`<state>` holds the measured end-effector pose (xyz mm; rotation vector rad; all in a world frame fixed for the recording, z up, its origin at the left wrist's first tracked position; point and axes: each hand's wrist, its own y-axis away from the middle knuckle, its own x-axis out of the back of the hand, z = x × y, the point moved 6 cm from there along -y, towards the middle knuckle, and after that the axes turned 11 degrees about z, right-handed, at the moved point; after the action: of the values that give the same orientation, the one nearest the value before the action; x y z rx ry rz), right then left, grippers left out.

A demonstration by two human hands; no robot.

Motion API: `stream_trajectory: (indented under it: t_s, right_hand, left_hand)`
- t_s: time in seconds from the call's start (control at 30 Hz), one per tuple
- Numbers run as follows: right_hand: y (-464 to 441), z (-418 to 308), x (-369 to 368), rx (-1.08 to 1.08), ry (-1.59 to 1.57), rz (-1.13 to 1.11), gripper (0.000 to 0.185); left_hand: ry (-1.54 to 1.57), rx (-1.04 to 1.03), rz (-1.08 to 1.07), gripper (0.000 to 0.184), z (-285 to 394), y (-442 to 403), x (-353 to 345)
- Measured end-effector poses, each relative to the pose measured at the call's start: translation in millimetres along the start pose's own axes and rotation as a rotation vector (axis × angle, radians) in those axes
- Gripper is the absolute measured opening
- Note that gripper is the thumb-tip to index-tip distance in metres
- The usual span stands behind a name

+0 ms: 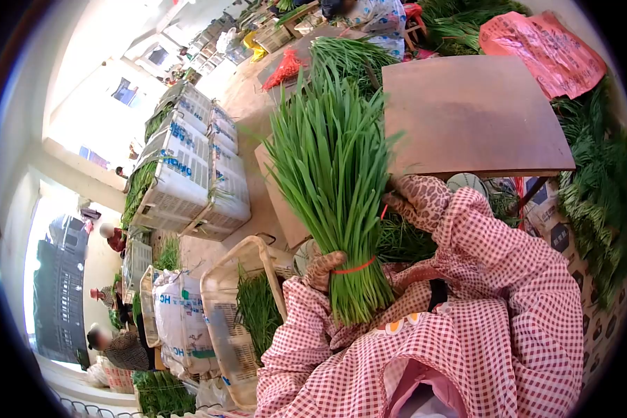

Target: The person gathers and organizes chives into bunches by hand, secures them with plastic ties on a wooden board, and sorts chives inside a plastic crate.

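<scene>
A thick bunch of green Chinese chives (331, 157) stands nearly upright in front of my chest, its leaves fanning out at the top. A red rubber band (355, 267) circles its lower stems. My left hand (325, 270), in a patterned glove, is closed round the left side of the stems by that band. On the bunch's right side, my right hand (419, 202), in a leopard-print glove, is closed with its fingertips at a small red band (384, 212). How far this second band reaches round the leaves is hidden.
A brown board table (474, 115) stands ahead on the right, with more chives (348, 56) beside it. At left are a plastic crate (240, 334) and stacked white crates (188, 157). Loose greens (595, 209) lie at far right. Other people work in the background.
</scene>
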<state>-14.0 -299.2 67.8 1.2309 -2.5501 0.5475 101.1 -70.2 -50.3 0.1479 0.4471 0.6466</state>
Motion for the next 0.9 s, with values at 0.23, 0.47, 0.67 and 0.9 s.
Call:
stream_trajectory:
  t_s: [0.23, 0.47, 0.67, 0.9]
  right_hand:
    - [-24, 45, 35, -0.368, -0.244, -0.066, 0.029]
    - [-22, -37, 51, 0.436, -0.04, -0.042, 0.028]
    - [-40, -32, 28, 0.294, 0.513, -0.302, 0.031]
    - [-54, -18, 41, -0.212, -0.157, -0.182, 0.025]
  left_hand:
    - [-0.134, -0.028, 0.255, 0.04, -24, -3, -7]
    - [-0.148, -0.165, 0.232, 0.044, 19, -8, -89]
    - [-0.118, -0.056, 0.174, 0.061, 10, -9, -109]
    - [-0.003, -0.161, 0.067, 0.051, 2, -11, -103]
